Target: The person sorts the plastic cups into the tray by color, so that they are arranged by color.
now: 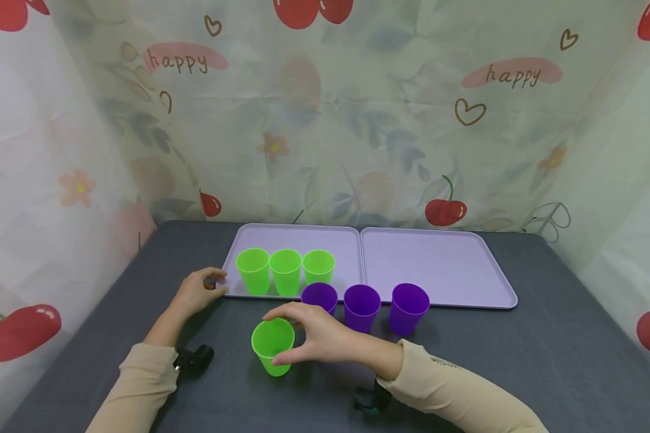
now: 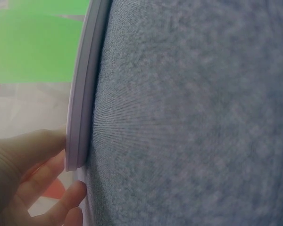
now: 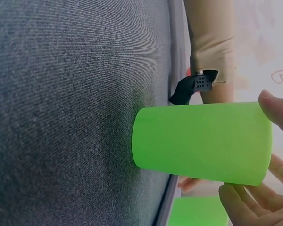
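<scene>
My right hand [image 1: 316, 337] grips a bright green plastic cup [image 1: 271, 346] by its rim, thumb on the near side and fingers on the far side. The cup stands upright on the dark cloth, its mouth facing up; the right wrist view shows its smooth side wall [image 3: 203, 141] and base close on the cloth. At the near left corner of the left lilac tray [image 1: 298, 231], my left hand [image 1: 197, 291] holds the edge with thumb and fingers. Three more green cups [image 1: 286, 273] stand upright in a row along that tray's near side.
Three purple cups [image 1: 408, 308] stand upright in front of the trays, the leftmost partly hidden behind my right hand. A second lilac tray [image 1: 428, 264] lies against the first on the right. A patterned curtain [image 1: 336, 120] hangs behind the dark table [image 1: 547, 361].
</scene>
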`<state>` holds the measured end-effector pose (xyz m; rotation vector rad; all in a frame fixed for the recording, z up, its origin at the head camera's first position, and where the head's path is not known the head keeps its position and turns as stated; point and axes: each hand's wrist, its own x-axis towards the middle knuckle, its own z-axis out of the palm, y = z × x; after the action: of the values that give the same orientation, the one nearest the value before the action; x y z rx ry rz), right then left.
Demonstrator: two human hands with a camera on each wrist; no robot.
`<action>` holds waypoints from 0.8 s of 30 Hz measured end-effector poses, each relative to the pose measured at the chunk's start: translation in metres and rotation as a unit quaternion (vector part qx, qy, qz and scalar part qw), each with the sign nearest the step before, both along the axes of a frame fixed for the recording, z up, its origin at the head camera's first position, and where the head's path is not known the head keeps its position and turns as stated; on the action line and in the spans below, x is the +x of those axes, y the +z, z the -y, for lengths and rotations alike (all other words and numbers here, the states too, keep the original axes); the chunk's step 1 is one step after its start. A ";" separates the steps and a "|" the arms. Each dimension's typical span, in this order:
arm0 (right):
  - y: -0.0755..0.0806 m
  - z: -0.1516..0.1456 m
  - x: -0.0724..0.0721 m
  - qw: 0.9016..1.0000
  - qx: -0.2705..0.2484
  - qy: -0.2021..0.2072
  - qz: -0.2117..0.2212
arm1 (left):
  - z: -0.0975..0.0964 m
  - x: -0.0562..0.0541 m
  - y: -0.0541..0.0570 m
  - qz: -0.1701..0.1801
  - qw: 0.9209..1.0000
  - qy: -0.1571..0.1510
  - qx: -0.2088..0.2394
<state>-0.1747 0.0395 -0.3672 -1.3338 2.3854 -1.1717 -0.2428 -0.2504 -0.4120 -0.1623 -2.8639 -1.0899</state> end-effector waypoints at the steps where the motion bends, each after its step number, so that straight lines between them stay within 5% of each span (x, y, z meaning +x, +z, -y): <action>1: 0.001 0.000 0.000 1.000 0.002 -0.002 0.000 | -0.001 0.000 0.000 0.002 1.000 0.003 -0.002; 24: 0.021 -0.014 0.006 1.000 -0.015 -0.004 0.005 | -0.005 0.002 0.002 0.017 1.000 0.014 -0.019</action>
<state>-0.1691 0.0539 -0.3458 -1.3264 2.3766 -1.2191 -0.2407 -0.2456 -0.4097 -0.1062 -2.9097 -1.0428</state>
